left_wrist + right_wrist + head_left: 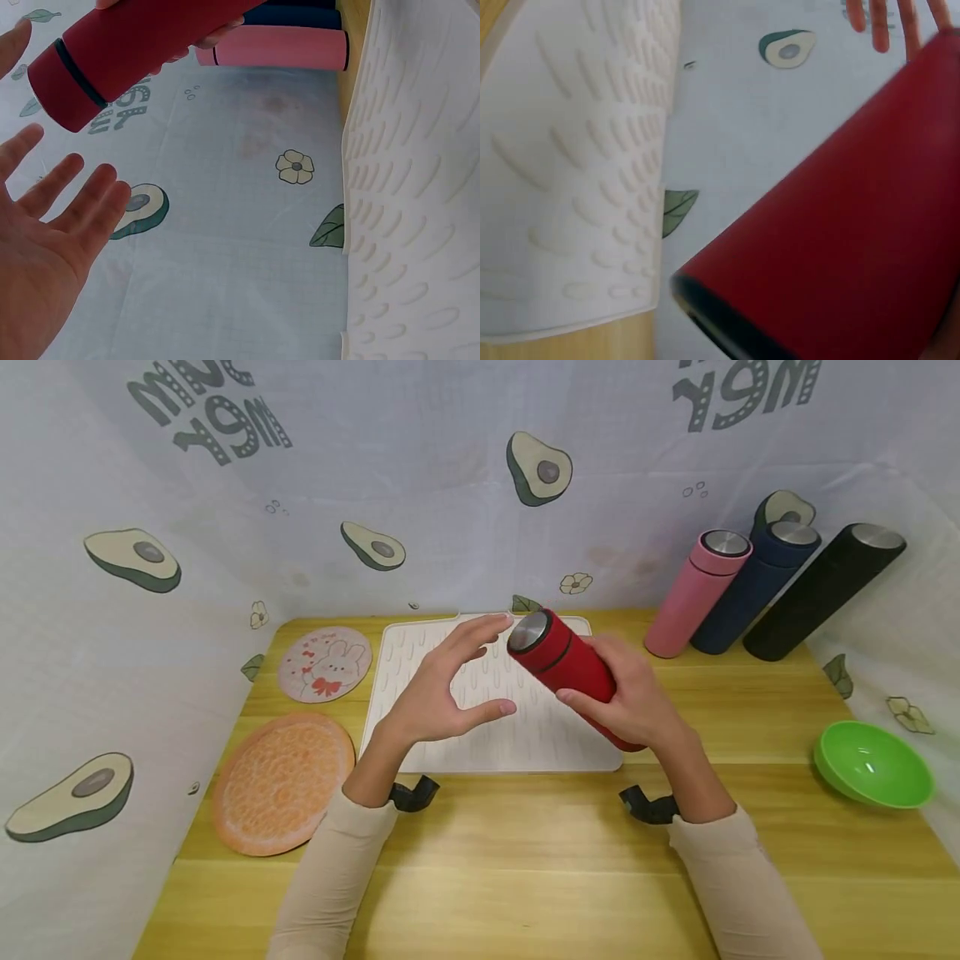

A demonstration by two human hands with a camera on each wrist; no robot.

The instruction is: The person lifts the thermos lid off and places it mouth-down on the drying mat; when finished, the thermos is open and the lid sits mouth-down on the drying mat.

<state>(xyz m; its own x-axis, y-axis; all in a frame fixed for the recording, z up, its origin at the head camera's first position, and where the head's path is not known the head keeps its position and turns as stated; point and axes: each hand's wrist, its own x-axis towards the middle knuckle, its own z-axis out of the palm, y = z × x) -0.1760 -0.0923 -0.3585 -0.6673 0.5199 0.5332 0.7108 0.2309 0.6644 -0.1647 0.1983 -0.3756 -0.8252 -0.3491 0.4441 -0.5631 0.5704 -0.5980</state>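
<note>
Over the white, ridged rectangular mat, we see the right hand clamped round the red cylindrical flask's lower body, presumably leaving its tilted, silver-topped cap accessible; the left hand, fingers apart, holds nothing.

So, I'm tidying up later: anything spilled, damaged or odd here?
Faint brownish smudges mark the white printed cloth backdrop, left of the pink cylindrical flask in the head view; unlike the crisp print, they look like possible stains.
</note>
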